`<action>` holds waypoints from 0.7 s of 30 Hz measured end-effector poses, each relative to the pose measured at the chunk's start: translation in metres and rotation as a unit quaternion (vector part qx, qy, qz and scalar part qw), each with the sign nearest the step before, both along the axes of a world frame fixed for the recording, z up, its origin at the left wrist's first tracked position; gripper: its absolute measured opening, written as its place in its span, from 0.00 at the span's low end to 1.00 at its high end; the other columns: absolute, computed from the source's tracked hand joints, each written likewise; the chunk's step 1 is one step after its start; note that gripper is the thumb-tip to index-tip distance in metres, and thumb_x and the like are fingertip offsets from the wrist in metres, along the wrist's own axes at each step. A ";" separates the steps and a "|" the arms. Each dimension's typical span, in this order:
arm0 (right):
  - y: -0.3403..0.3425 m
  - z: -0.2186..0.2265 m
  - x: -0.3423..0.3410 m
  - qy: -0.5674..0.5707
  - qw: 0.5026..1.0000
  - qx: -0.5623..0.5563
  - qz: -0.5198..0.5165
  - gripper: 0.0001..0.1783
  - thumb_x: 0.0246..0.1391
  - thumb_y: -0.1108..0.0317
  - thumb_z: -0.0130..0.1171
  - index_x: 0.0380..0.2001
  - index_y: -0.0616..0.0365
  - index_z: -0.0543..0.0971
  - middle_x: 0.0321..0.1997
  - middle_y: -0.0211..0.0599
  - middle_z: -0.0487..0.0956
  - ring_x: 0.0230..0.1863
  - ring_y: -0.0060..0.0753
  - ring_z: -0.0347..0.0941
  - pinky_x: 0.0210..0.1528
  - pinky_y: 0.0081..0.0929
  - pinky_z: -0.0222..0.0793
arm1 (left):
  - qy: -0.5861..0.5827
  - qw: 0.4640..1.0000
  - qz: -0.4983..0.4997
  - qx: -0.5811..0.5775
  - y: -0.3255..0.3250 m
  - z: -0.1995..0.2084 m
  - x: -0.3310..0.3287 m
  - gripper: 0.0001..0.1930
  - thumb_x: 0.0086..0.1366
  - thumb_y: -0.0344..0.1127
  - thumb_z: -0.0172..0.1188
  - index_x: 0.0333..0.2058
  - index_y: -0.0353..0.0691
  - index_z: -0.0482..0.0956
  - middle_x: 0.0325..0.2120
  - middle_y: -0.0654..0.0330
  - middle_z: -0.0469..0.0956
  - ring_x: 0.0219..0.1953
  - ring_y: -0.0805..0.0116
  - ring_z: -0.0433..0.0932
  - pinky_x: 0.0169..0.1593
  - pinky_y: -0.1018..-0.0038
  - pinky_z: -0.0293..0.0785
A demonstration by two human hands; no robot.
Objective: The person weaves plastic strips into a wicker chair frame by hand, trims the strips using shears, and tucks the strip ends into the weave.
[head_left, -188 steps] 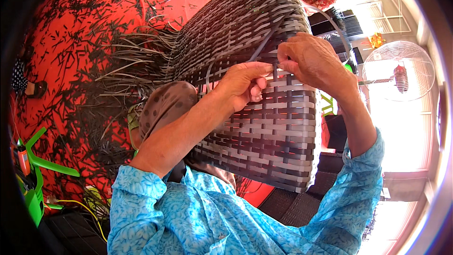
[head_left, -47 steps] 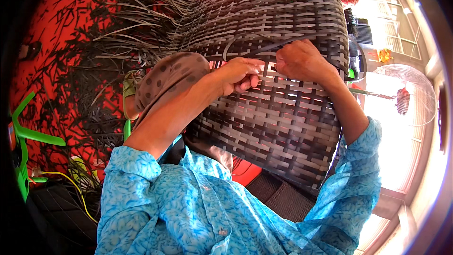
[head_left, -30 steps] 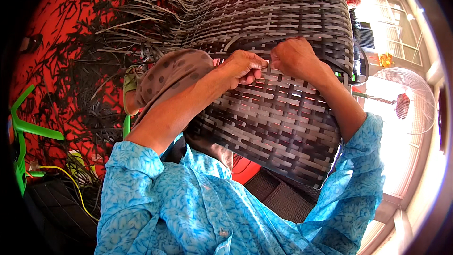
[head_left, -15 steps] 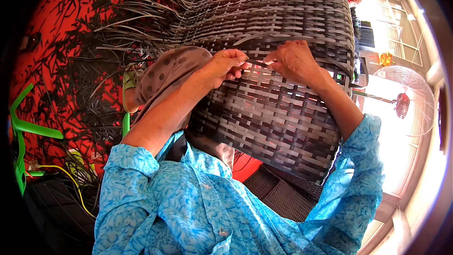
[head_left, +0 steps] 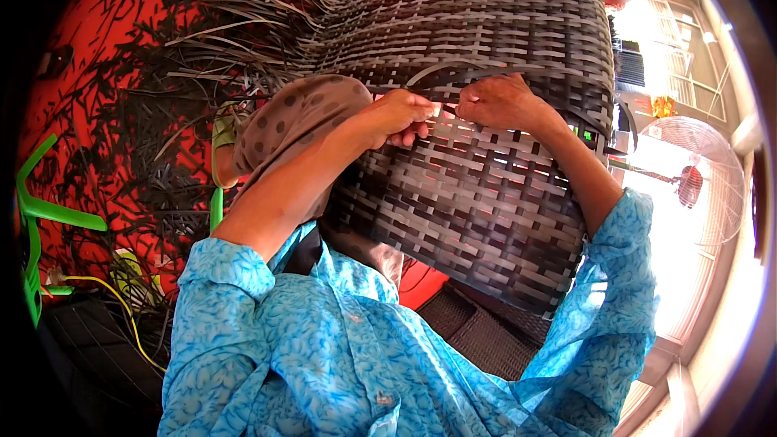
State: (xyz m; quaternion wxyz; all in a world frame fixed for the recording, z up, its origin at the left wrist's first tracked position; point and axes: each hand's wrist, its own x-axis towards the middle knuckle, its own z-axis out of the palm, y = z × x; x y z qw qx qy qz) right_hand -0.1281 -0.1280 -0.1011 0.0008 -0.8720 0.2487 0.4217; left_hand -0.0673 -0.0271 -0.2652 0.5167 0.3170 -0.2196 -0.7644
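Our left hand point(head_left: 394, 117) and right hand point(head_left: 497, 103) are closed, on what we cannot tell. The wicker piece point(head_left: 477, 194) beneath them looks light, springy; we'd grip its edge.

A big woven piece point(head_left: 477, 218) in dark brown and grey is seen in front of the person. The left hand point(head_left: 399, 119) and the right hand point(head_left: 499, 103) are held close together over it, with their fingers bent in. What is pinched there is too small to be told. Just above the right hand, a dark loose strip point(head_left: 465, 74) is seen in a curve. Long loose ends point(head_left: 235, 40) are spread from the left side of the weave. The red floor cover point(head_left: 66, 113) is strewn with little dark bits. By the left edge, a green chair point(head_left: 69, 216) is partly shown. A round fan point(head_left: 690, 184) is seen at the right.
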 end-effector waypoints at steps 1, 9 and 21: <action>0.000 0.000 -0.001 0.024 1.000 -0.004 -0.005 0.15 0.43 0.53 0.46 0.24 0.46 0.79 0.26 0.34 0.77 0.37 0.35 0.71 0.49 0.36 0.55 | 0.001 1.000 -0.002 -0.001 -0.003 0.002 -0.001 0.12 0.62 0.39 0.48 0.39 0.40 0.73 0.16 0.68 0.70 0.10 0.83 0.62 0.11 0.86 0.52; 0.005 -0.011 0.000 0.084 0.989 -0.078 0.091 0.14 0.48 0.53 0.46 0.20 0.47 0.74 0.23 0.33 0.76 0.33 0.37 0.72 0.59 0.45 0.44 | 0.117 0.992 -0.046 0.020 -0.012 -0.008 -0.004 0.10 0.61 0.34 0.49 0.41 0.41 0.71 0.12 0.65 0.71 0.07 0.81 0.62 0.09 0.85 0.51; 0.011 -0.017 -0.007 -0.041 0.964 -0.158 0.210 0.10 0.44 0.54 0.56 0.29 0.43 0.77 0.34 0.28 0.75 0.44 0.33 0.68 0.58 0.46 0.47 | 0.004 0.990 0.115 0.078 -0.002 -0.026 0.001 0.07 0.60 0.36 0.48 0.27 0.40 0.70 0.15 0.65 0.70 0.12 0.80 0.63 0.12 0.83 0.52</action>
